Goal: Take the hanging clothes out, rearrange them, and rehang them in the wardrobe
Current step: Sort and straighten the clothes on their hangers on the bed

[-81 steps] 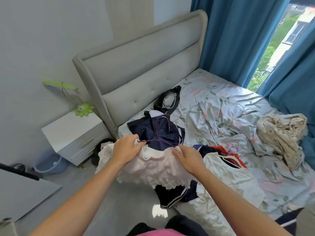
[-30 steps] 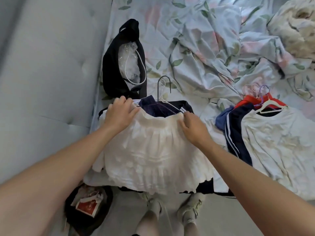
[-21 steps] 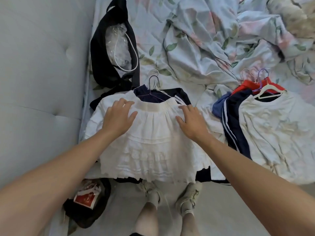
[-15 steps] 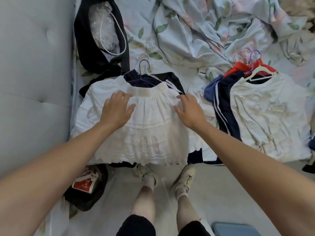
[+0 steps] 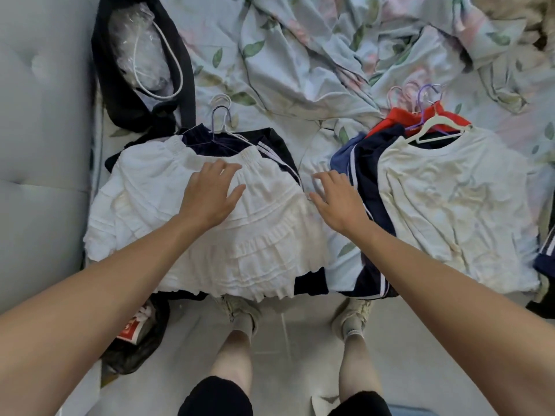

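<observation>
A white ruffled skirt (image 5: pixel 168 205) lies flat at the bed's near edge, on top of a dark navy garment (image 5: pixel 207 144) on a wire hanger (image 5: pixel 220 120). My left hand (image 5: pixel 210 193) rests palm down on the skirt below its waistband, fingers spread. My right hand (image 5: pixel 336 199) hovers or touches the sheet beside the skirt's right edge, fingers relaxed and holding nothing. To the right lies a pile of hung clothes: a cream top (image 5: pixel 450 205) on a white hanger (image 5: pixel 435 126), over navy striped (image 5: pixel 365 163) and red (image 5: pixel 396 118) garments.
A black bag with clear plastic and a white cord (image 5: pixel 141 64) lies by the grey padded headboard (image 5: pixel 39 145). A rumpled floral sheet (image 5: pixel 300 55) covers the bed. On the floor are a dark bag with a red item (image 5: pixel 135 334) and my shoes (image 5: pixel 240 310).
Both hands let go of the skirt's waistband and laid it flat on the navy garment. My left hand slid down onto the fabric; my right hand moved off its right edge.
</observation>
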`<state>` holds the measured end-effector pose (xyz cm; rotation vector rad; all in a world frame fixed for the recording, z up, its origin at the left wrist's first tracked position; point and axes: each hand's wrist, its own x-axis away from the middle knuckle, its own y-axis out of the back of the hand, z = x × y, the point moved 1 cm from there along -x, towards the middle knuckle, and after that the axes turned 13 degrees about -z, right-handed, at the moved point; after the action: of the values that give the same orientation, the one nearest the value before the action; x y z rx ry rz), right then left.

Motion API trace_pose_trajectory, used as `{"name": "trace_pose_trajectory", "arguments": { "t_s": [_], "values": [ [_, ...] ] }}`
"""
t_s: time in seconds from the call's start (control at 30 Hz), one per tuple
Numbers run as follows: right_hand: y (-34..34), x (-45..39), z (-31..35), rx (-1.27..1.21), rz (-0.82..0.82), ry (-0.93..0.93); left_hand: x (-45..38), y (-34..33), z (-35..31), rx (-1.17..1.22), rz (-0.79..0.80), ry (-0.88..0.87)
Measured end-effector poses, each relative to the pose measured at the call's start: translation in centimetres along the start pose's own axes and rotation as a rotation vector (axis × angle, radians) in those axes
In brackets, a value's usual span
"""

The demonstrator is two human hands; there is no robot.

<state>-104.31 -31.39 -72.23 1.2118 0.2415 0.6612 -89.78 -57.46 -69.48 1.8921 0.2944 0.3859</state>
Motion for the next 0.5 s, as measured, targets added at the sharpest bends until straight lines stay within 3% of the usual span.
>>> {"name": "trace_pose_trajectory", "arguments": {
  "t_s": [0.2, 0.33, 0.5],
  "values": [
    [3.0, -1.0, -10.0, -0.047, -0.044, 0.026, -3.3, -3.5, -9.8, -0.053, -0.025, 0.005],
    [6.4, -1.1, -20.5, -0.073, -0.075, 0.016, -7.0, -8.9, -19.4, -0.062, 0.015, -0.001],
    [11.2, -2.9, -34.5, 0.086, -0.072, 0.0, -12.8, -14.8, -32.4, 0.066, 0.001, 0.017]
  ]
}}
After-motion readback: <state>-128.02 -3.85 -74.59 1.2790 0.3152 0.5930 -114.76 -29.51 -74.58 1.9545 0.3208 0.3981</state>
